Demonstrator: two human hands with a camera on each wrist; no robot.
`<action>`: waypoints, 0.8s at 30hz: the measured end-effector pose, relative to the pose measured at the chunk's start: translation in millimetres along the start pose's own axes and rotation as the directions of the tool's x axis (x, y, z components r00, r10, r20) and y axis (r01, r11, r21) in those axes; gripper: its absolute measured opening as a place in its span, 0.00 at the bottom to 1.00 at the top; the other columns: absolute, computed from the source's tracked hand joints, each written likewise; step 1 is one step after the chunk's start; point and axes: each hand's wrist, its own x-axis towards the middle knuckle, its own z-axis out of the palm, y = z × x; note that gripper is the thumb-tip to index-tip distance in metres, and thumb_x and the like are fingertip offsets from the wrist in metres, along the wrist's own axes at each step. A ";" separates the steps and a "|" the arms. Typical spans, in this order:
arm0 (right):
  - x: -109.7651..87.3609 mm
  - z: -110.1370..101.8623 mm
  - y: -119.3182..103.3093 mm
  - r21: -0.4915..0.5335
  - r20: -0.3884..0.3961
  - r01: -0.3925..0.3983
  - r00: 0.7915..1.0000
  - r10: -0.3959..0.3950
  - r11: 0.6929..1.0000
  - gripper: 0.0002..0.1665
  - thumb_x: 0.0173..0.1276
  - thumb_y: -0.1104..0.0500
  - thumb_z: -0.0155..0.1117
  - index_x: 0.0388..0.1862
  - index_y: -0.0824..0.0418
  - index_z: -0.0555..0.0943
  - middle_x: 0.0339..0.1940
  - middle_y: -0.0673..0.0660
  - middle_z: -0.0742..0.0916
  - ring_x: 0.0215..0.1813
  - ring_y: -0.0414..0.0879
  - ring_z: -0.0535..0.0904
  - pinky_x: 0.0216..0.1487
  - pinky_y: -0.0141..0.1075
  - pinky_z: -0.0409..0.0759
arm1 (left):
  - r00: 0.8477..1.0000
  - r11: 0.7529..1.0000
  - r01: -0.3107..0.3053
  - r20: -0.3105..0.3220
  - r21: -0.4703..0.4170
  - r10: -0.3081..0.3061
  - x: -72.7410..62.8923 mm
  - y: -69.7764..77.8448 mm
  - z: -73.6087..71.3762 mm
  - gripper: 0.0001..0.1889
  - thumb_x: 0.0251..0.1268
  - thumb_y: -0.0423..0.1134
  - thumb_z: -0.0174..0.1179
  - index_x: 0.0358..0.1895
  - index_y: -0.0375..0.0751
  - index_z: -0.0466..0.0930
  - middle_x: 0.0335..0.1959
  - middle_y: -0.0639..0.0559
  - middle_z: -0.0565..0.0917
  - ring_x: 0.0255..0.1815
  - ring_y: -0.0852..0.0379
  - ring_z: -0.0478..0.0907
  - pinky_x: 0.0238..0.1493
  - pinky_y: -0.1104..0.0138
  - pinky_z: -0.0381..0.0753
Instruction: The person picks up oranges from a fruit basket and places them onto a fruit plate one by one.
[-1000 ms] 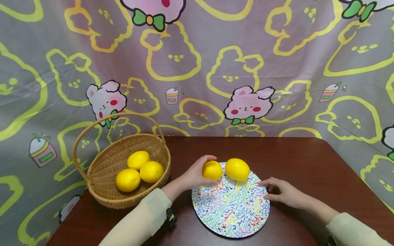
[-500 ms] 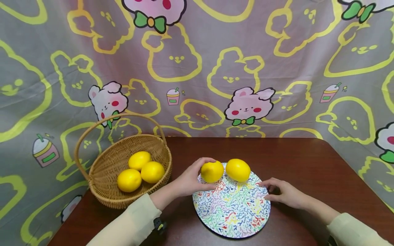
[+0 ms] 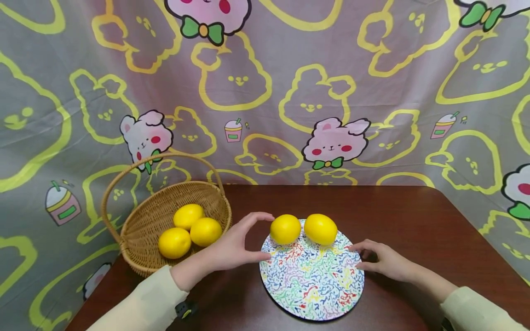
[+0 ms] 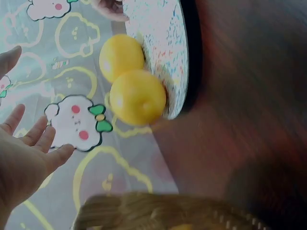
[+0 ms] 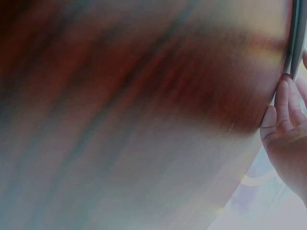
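Two yellow lemons sit side by side at the far edge of a round plate with a colourful squiggle pattern (image 3: 314, 280): the left lemon (image 3: 285, 229) and the right lemon (image 3: 320, 229). My left hand (image 3: 232, 243) is just left of the left lemon, fingers and thumb spread apart, holding nothing. In the left wrist view that hand (image 4: 29, 158) appears apart from both lemons. My right hand (image 3: 383, 260) stays at the plate's right rim, its fingertips and thumb touching the edge. The right wrist view shows its relaxed fingers (image 5: 283, 103) against the rim.
A wicker basket (image 3: 141, 216) with a tall handle stands on the left, tilted toward me, with three lemons (image 3: 188, 230) inside. Everything rests on a dark red-brown table (image 3: 397, 207). A patterned cloth (image 3: 265, 92) hangs behind and at the sides.
My left hand has let go of the left lemon and drawn back to the left, leaving it on the plate. The right hand has stayed at the rim.
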 end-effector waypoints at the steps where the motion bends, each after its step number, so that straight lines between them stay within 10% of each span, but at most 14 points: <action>1: -0.1 0.1 0.2 0.001 0.000 0.001 1.000 -0.001 1.000 0.25 0.64 0.56 0.70 0.58 0.61 0.78 0.42 0.49 0.80 0.38 0.39 0.74 0.39 0.32 0.76 | 1.000 1.000 0.004 -0.003 -0.003 -0.004 -2.2 0.1 -3.6 0.38 0.52 0.45 0.74 0.66 0.56 0.64 0.64 0.64 0.67 0.68 0.58 0.62 0.68 0.52 0.61; 24: -0.6 -0.6 -0.8 -0.019 -0.001 -0.029 1.000 0.029 0.999 0.25 0.63 0.51 0.70 0.58 0.59 0.79 0.41 0.47 0.80 0.38 0.38 0.74 0.40 0.31 0.76 | 0.988 0.992 0.078 -0.143 0.103 -0.063 -46.1 -21.4 -81.4 0.31 0.55 0.40 0.72 0.62 0.44 0.71 0.58 0.49 0.76 0.60 0.48 0.71 0.60 0.44 0.68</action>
